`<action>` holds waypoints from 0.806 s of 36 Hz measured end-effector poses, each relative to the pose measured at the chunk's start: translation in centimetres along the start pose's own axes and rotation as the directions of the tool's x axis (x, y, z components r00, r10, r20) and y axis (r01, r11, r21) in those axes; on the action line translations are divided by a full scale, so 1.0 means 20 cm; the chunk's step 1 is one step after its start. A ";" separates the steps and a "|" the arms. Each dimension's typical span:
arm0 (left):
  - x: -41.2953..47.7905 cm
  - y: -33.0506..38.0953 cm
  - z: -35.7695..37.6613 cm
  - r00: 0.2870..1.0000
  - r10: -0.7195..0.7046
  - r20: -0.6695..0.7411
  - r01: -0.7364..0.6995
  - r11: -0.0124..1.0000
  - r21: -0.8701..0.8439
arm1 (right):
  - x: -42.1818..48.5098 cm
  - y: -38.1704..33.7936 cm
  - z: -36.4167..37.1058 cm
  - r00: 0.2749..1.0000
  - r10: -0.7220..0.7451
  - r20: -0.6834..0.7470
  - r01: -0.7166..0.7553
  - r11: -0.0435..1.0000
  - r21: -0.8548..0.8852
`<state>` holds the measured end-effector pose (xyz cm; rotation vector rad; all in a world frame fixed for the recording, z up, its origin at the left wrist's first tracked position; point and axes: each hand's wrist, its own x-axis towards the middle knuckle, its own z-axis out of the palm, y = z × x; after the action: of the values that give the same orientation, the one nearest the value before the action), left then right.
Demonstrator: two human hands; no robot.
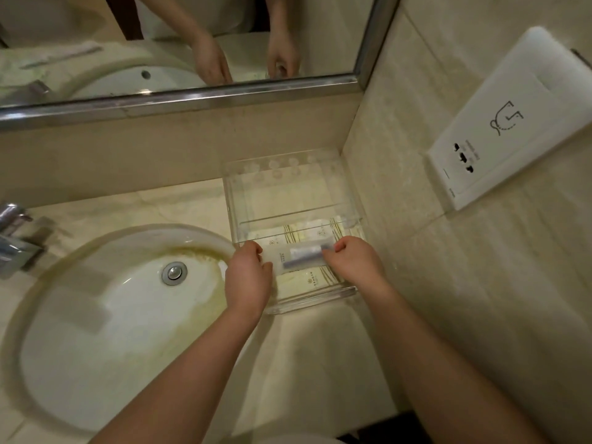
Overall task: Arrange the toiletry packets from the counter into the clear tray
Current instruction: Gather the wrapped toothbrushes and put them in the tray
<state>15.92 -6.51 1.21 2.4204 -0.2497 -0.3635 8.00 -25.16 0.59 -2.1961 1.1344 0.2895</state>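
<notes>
- Right over the near compartment of the clear tray (314,301) we hold a clear packet (301,257) flat between both hands; something grey-blue and tube-like shows inside it.
- Our left hand (248,277) is at the tray's left wall, its fingers curled round the left end of that packet.
- Our right hand (355,264) is near the tray's right wall, its thumb and fingers pinching the packet's right end.
- We cannot tell whether the held packet touches what lies under it.
- Under it, on the floor of the same compartment, lie cream packets (298,233) with brown stripes and a small printed emblem; one shows just beyond the held packet and another on the near side of it.
- A clear divider crosses the tray behind our hands, and the far compartment shows only blurred pale shapes through the plastic.
- The tray stands on the pale stone bench (320,363), pushed into the corner where two walls meet.
- Left of the tray is a white oval sink (96,331) with a metal drain (174,273), its rim almost touching the tray's left wall.
- Further left of the tray a chrome faucet (12,235) shows at the frame's edge.
- Behind the tray hangs a metal-framed mirror (192,97) that reflects both hands.
- On the wall to the right of the tray is a white socket plate (512,123).
</notes>
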 end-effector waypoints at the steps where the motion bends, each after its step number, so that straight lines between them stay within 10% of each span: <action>1: 0.00 0.00 0.00 1.000 0.016 0.021 -0.018 0.997 0.072 | 0.00 0.00 0.00 1.000 0.005 -0.004 -0.005 1.000 -0.003; 10: -0.10 0.03 0.09 0.843 0.450 0.293 -0.535 0.752 0.385 | -0.16 -0.03 0.08 0.887 -0.431 -0.166 0.384 0.888 -0.252; 22: -0.13 -0.06 0.13 0.782 0.283 0.555 -0.559 0.712 0.424 | -0.22 0.00 0.15 0.905 -0.423 0.047 0.407 0.828 -0.386; 29: -0.29 -0.14 -0.09 0.899 0.308 0.310 -0.412 0.835 0.365 | -0.37 -0.19 0.24 0.839 -0.535 -0.103 0.505 0.834 -0.224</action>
<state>11.21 -1.63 1.87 2.6658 -0.9778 -0.4630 6.98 -15.73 2.02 -2.6358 0.5519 -0.0250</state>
